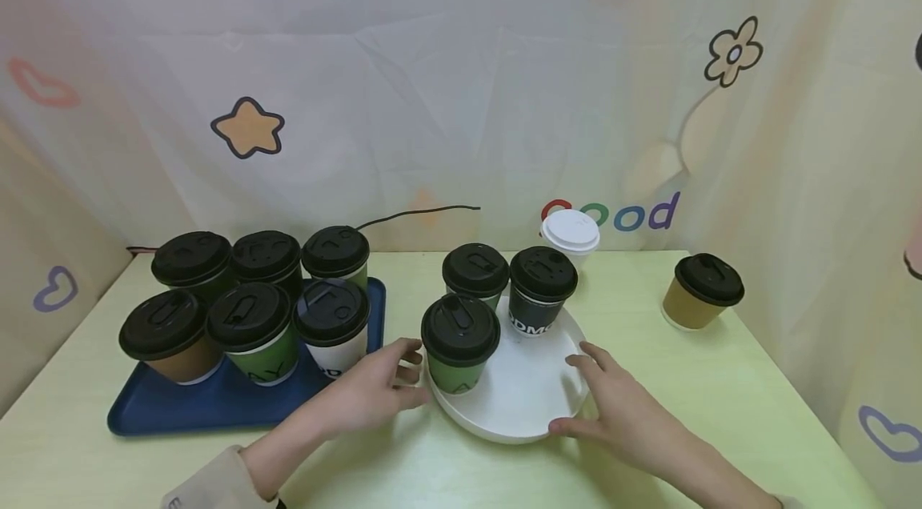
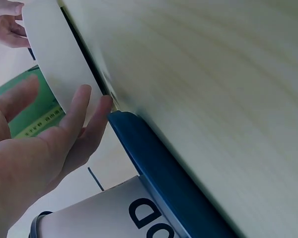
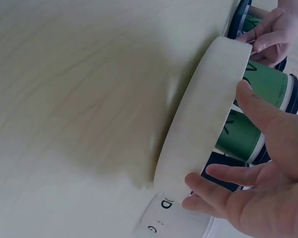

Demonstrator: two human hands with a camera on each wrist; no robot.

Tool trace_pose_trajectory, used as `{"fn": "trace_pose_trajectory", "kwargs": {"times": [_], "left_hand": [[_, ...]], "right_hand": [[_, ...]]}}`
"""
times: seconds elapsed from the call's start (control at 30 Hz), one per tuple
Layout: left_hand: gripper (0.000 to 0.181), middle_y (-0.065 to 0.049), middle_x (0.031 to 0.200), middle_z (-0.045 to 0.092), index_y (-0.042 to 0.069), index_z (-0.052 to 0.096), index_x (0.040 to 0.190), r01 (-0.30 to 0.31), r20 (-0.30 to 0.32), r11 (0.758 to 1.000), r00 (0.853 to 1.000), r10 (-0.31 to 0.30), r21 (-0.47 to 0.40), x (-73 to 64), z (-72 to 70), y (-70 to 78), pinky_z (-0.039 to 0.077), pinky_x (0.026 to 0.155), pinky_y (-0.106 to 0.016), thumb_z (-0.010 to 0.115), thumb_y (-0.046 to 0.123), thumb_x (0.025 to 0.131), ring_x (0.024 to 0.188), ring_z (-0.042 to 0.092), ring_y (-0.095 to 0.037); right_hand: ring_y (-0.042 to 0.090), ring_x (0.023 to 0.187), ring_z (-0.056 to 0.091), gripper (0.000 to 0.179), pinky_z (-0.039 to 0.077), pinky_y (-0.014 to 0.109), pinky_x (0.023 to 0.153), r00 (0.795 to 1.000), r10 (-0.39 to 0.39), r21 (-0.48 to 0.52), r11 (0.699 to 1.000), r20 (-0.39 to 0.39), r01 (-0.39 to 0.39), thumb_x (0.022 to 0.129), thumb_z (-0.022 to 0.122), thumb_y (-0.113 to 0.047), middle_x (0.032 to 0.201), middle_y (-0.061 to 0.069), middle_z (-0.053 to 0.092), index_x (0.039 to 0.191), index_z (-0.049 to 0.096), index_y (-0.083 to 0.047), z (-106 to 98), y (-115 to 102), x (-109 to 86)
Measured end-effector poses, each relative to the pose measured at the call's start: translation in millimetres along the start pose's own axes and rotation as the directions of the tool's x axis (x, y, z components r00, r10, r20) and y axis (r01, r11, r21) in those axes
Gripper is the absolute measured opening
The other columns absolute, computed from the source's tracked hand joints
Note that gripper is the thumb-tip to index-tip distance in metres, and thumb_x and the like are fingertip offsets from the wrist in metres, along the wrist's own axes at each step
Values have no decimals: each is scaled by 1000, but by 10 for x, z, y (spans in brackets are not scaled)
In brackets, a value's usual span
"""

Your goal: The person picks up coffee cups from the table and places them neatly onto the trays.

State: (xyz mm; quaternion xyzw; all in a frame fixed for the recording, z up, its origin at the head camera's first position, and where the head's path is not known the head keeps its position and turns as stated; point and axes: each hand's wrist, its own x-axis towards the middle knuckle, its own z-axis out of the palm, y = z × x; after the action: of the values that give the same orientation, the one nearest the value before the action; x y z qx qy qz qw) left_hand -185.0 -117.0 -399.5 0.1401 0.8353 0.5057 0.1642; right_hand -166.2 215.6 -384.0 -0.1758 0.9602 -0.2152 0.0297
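A round white plate [image 1: 536,373] sits on the table, carrying two green paper cups with black lids, a front one [image 1: 458,345] and a rear one [image 1: 475,269], plus a black cup [image 1: 542,289]. At the plate's left side is my left hand [image 1: 382,385]; its loosely bent fingers reach the rim in the left wrist view, beside the front green cup. My right hand [image 1: 623,409] is at the plate's right edge, thumb in front and fingers spread along the side. In the right wrist view its fingertips [image 3: 193,178] meet the rim. Neither hand grips a cup.
On the left, a blue tray [image 1: 194,409] holds several black-lidded cups, including a white one [image 1: 333,325] close to my left wrist. A white-lidded cup [image 1: 571,230] stands behind the plate. A tan cup [image 1: 702,293] stands near the table's right edge. Patterned cloth hangs behind.
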Motion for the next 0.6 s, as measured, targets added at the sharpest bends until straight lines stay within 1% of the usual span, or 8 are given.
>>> {"fn": "trace_pose_trajectory", "kwargs": {"times": [0.07,0.13,0.2,0.3,0.37,0.47,0.6], "left_hand": [[72,-19,136,55,-12,35,151,-8,-22,1000,1000,8,14,17,1,-7,53,96,-46,74,13,95,123,58,-35],[69,-17,134,56,-13,33,152,-9,-38,1000,999,9,18,37,8,-8,53,96,-46,69,12,99,123,58,-34],[63,-17,134,55,-13,32,152,-7,-48,1000,999,7,10,53,18,0,54,95,-46,63,9,102,123,58,-34],[56,-17,133,55,-12,33,152,-7,-54,1000,999,7,1,76,35,16,55,91,-45,56,7,105,121,60,-33],[54,-18,134,55,-12,35,152,-5,-64,1000,998,5,12,89,46,22,55,91,-45,55,7,105,121,60,-33],[54,-19,135,55,-12,36,151,-3,-78,999,997,6,41,111,56,28,53,95,-48,56,8,105,122,59,-34],[60,-20,136,54,-13,34,152,-3,-77,998,997,8,58,138,54,36,50,99,-50,60,11,104,123,58,-35]], "right_hand": [[52,128,50,89,44,61,103,1000,-2,13,1000,3,2,73,93,-45,146,36,43,134,56,8,-29,27,24],[49,123,55,94,47,58,102,1000,2,48,999,16,-3,71,95,-42,146,35,43,138,52,9,-65,60,49],[47,123,56,98,51,52,99,1000,2,112,994,26,-5,70,96,-35,146,34,44,141,47,11,-102,99,73],[46,119,61,100,57,41,90,998,11,205,978,54,-22,70,97,-23,145,35,44,144,41,15,-153,169,113],[47,121,59,98,58,40,89,996,29,254,966,81,-49,71,96,-18,145,35,46,144,41,16,-186,220,142],[47,119,62,92,58,43,90,990,53,287,954,132,-89,73,95,-16,142,33,51,143,44,15,-227,300,186],[45,121,60,83,56,43,94,984,34,357,929,172,-95,76,92,-12,139,29,55,141,47,13,-265,402,233]]}}
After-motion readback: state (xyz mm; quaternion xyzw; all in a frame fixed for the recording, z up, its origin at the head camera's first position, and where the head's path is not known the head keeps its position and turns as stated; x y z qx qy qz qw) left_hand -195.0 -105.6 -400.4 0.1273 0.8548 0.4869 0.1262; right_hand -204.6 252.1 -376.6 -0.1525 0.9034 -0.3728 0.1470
